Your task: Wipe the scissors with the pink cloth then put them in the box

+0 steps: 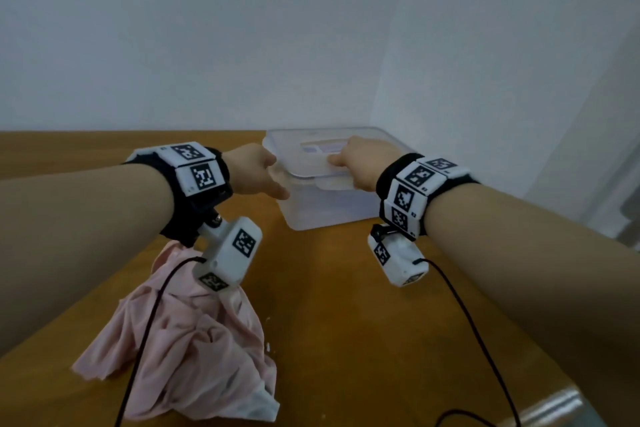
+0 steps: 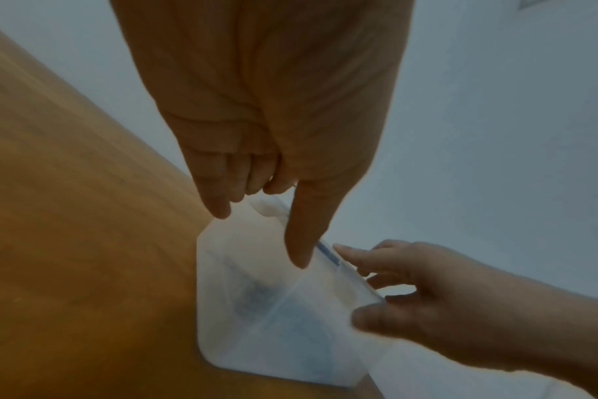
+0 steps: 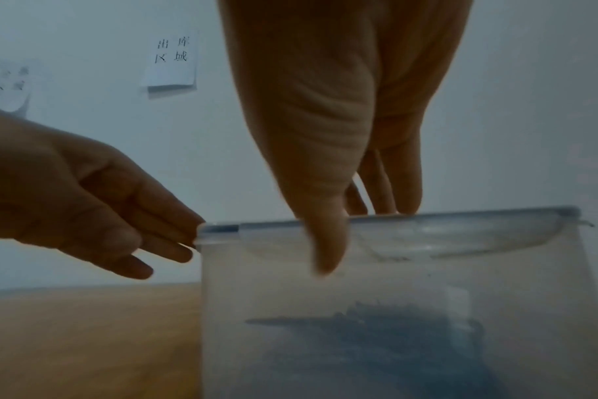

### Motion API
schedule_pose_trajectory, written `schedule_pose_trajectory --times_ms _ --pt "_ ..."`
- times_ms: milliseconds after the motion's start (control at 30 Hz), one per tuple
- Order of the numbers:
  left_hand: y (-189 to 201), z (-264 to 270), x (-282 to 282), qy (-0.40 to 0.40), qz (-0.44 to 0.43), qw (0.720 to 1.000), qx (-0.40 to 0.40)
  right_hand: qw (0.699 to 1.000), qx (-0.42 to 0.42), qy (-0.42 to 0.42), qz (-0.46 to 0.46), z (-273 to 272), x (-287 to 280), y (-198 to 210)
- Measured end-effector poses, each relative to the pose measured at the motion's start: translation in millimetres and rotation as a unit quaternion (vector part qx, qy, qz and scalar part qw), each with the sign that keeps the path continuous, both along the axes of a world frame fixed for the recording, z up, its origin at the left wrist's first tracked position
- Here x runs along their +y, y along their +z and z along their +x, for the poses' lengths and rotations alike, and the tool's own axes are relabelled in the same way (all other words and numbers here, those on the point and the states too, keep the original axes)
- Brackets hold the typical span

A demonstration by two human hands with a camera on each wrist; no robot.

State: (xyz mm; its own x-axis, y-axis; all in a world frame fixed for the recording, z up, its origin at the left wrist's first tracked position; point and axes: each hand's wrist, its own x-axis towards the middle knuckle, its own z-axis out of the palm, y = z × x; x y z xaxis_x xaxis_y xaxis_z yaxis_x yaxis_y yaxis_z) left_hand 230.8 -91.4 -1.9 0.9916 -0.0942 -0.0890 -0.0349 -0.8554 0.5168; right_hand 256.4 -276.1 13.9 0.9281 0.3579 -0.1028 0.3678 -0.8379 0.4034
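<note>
A translucent plastic box with its lid on stands at the back of the wooden table. In the right wrist view a dark, blurred shape with a pointed tip, the scissors, shows through the box wall, lying at the bottom. My left hand touches the lid's left corner with straight fingers. My right hand lies on top of the lid, its thumb pointing down over the front flap. The crumpled pink cloth lies on the table under my left forearm, and neither hand touches it.
The box stands in the corner where two pale walls meet. The table ends at a rounded edge at the lower right. Black cables hang from both wrist cameras over the table. A paper note is stuck to the wall.
</note>
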Motion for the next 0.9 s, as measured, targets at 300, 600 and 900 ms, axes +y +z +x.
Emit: schedule_pose_trajectory --times_ms 300,600,900 --pt "7.4 1.2 -11.5 0.013 -0.009 1.000 0.017 0.991 0.032 -0.100 0.084 17.4 8.2 -8.3" --pt "17.4 -48.0 44.8 0.063 0.011 0.998 -0.005 0.974 0.075 0.000 0.213 -49.0 64.6 11.2" --pt "-1.6 -124.1 88.0 0.078 0.043 0.994 0.067 0.928 0.344 0.107 0.094 -146.8 132.5 -37.6"
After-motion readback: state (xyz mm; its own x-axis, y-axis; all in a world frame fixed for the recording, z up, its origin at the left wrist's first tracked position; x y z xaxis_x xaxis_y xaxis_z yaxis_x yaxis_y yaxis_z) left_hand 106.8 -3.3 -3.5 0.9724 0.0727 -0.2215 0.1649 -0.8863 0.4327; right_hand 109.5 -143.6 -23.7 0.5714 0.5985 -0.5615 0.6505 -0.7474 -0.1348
